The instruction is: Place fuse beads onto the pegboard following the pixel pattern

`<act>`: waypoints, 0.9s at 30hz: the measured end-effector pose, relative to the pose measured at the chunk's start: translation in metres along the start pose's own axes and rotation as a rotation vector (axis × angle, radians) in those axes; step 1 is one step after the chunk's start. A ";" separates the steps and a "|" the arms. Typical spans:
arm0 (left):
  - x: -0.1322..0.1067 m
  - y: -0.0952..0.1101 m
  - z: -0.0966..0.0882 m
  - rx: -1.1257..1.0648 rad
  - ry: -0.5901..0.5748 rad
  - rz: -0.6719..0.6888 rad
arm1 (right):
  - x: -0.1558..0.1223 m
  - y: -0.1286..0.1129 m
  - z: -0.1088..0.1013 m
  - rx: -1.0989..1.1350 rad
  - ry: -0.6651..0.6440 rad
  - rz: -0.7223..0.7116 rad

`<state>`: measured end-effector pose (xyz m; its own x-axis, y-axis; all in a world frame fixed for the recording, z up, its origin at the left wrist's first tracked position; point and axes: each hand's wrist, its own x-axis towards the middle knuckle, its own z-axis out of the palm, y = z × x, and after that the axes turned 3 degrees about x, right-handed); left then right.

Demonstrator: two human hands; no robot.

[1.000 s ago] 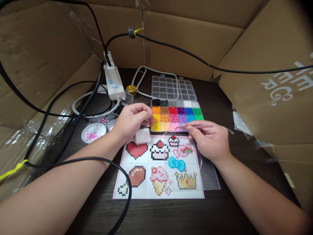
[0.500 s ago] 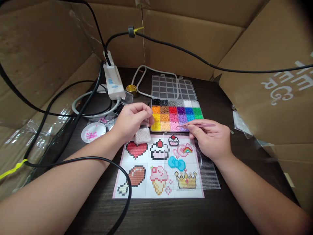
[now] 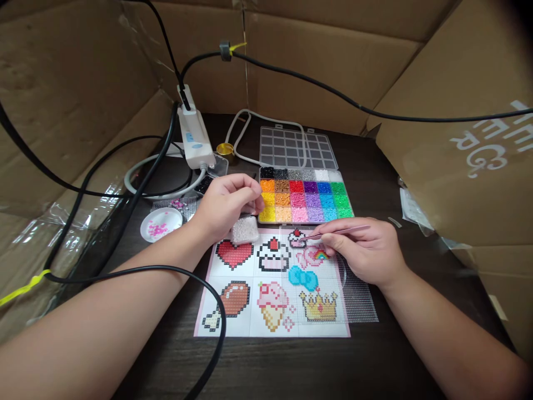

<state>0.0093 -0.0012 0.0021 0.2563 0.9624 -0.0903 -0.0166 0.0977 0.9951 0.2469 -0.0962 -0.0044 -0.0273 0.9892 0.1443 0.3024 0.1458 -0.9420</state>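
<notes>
A pair of pink tweezers is held in my right hand. Their tips point left, over the small cupcake on the clear pegboard. That board lies on a pattern sheet printed with pixel pictures, and a blue bow shows on it. My left hand is closed, fingers curled by the left edge of the bead box; whatever it holds is hidden. Just below those fingers sits a small clear case of whitish beads.
A white dish with pink beads stands at left. Behind it is a white power strip. A black cable loops across my left forearm and the sheet's left side. Cardboard walls enclose the table.
My right hand has moved down with the tweezers. Their tips went from the pink beads in the box to the small cupcake on the pegboard. My left hand has stayed put.
</notes>
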 end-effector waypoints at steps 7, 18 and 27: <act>0.000 -0.001 -0.001 0.005 -0.009 0.000 | 0.004 0.000 0.002 0.058 -0.020 0.040; 0.000 0.000 0.000 0.008 0.006 0.002 | 0.004 0.002 -0.001 0.020 -0.035 0.036; 0.001 -0.002 0.000 -0.001 0.000 0.003 | 0.003 0.002 -0.001 0.015 -0.040 0.042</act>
<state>0.0096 -0.0009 0.0005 0.2563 0.9626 -0.0872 -0.0184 0.0951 0.9953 0.2486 -0.0926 -0.0053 -0.0532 0.9942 0.0930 0.2900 0.1045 -0.9513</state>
